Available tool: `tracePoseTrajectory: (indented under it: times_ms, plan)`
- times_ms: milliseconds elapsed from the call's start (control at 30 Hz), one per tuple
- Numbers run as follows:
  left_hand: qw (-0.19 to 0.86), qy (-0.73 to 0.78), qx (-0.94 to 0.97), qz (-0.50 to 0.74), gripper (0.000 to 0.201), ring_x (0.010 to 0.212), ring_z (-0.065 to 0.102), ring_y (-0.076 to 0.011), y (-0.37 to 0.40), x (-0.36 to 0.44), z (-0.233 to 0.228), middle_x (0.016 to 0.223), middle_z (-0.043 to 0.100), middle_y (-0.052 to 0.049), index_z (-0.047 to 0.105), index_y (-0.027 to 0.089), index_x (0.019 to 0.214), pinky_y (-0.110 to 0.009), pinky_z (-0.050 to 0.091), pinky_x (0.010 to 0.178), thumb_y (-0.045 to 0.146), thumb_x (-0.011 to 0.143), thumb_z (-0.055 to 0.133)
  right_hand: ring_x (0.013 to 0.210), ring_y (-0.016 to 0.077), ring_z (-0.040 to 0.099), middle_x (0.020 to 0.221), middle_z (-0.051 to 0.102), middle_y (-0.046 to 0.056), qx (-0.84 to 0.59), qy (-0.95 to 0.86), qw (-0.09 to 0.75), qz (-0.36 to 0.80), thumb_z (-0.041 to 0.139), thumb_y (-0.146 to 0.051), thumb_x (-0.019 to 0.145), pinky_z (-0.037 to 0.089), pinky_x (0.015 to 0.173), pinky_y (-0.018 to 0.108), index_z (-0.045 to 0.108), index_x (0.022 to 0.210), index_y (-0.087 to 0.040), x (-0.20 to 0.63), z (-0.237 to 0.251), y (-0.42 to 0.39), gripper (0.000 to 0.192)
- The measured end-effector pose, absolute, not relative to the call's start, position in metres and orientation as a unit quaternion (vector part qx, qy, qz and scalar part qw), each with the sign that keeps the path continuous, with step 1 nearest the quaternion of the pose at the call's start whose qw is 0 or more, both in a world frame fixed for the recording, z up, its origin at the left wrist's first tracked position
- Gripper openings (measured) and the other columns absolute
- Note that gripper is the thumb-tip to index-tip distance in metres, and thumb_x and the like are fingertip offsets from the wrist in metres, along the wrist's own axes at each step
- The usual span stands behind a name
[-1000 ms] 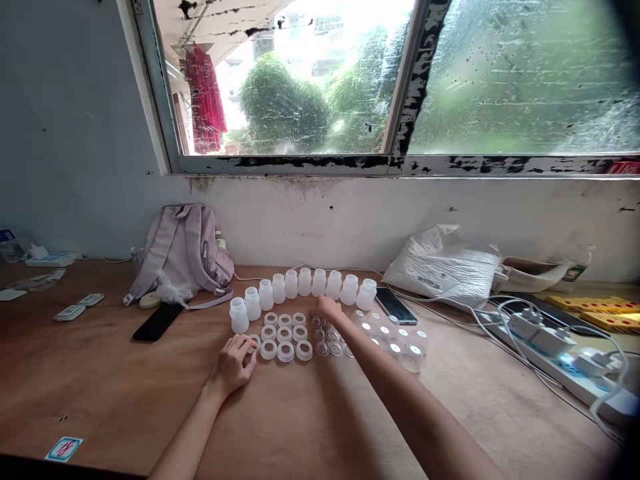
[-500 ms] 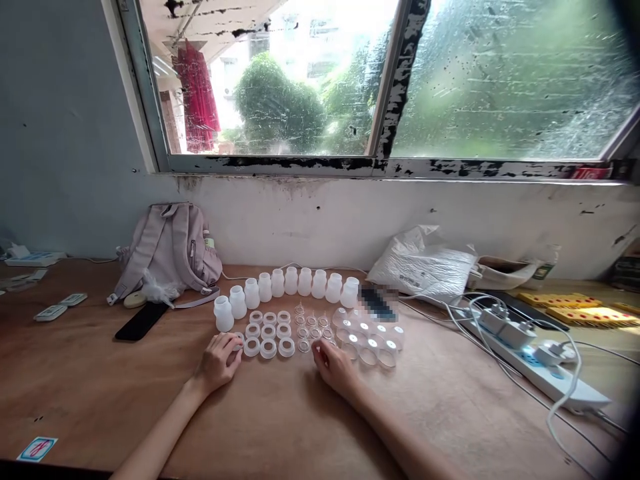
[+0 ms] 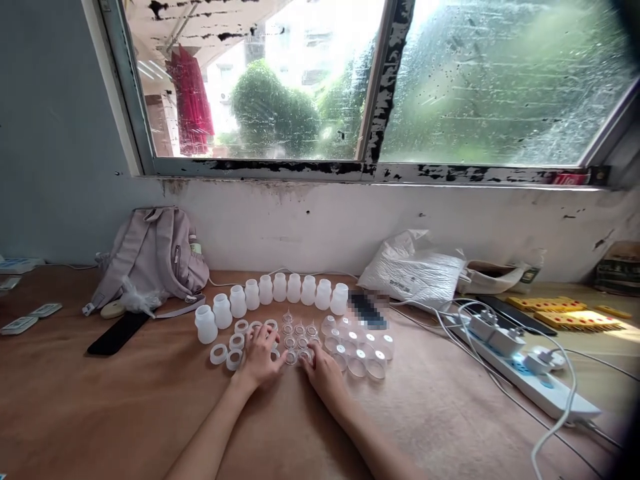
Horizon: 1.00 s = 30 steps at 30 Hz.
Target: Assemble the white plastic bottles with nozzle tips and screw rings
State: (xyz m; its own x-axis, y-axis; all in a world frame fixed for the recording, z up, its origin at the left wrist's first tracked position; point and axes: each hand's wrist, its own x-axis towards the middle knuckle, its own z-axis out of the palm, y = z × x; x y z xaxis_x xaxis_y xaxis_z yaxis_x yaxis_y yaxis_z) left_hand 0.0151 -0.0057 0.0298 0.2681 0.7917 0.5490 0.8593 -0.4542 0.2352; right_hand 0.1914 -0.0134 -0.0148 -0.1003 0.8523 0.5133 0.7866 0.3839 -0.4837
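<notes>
My left hand (image 3: 260, 357) lies spread over the right part of a group of white screw rings (image 3: 235, 341), covering several of them. Its thumb points toward a cluster of clear bottle teats (image 3: 299, 330). At the lower right edge of that cluster is my right hand (image 3: 324, 373), thumb and fingers apart beside the nearest teats; whether it touches one is unclear. Clear domed caps (image 3: 357, 367) sit in rows just to its right. Behind all these, frosted white small bottles (image 3: 253, 295) stand upright in a curved row.
A dark phone (image 3: 117, 333) and a lilac backpack (image 3: 155, 257) are at the left. Toward the right lie a silver plastic bag (image 3: 413, 267), a white power strip (image 3: 545, 387) with loose cables, and yellow pieces (image 3: 575, 320). A wall with a window rises behind the wooden table (image 3: 125, 413).
My left hand has moved right from a ring at the left end onto the ring group, its fingers now spread. My right hand's fingers have opened. The view has shifted slightly.
</notes>
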Motion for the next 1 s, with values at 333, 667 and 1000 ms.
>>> tracePoseTrajectory:
  times_ms: [333, 667, 1000]
  plan:
    - [0.003, -0.499, -0.825, -0.266, 0.032, 0.089, 0.045, -0.0250, -0.009, -0.001, 0.018, 0.089, 0.053, -0.005, 0.052, 0.022, 0.085, -0.041, 0.028, 0.083, 0.044, 0.064, 0.060, 0.058, 0.0128, 0.052, 0.079, 0.054, 0.003, -0.544, -0.709, 0.445, 0.064, 0.047, -0.033, 0.077, 0.044, 0.053, 0.025, 0.046, 0.081, -0.020, 0.191, 0.003, -0.020, 0.013]
    - [-0.118, -0.482, -0.771, -0.399, 0.026, 0.080, 0.049, -0.0191, -0.009, 0.004, 0.024, 0.085, 0.055, -0.004, 0.056, 0.022, 0.088, -0.035, 0.037, 0.075, 0.042, 0.072, 0.055, 0.048, 0.0083, 0.046, 0.069, 0.050, -0.001, -0.482, -0.721, 0.486, 0.109, 0.046, -0.025, 0.078, 0.042, 0.048, 0.021, 0.046, 0.093, -0.020, 0.186, 0.001, -0.028, 0.016]
    - [-0.444, -0.360, -0.642, -0.511, 0.040, 0.088, 0.055, -0.0178, -0.021, 0.039, 0.008, 0.097, 0.057, -0.007, 0.048, 0.021, 0.101, -0.030, 0.045, 0.077, 0.034, 0.068, 0.063, 0.056, 0.0100, 0.050, 0.070, 0.050, 0.000, -0.419, -0.728, 0.520, 0.154, 0.044, -0.015, 0.074, 0.045, 0.053, 0.023, 0.043, 0.097, -0.020, 0.183, 0.005, -0.035, 0.023]
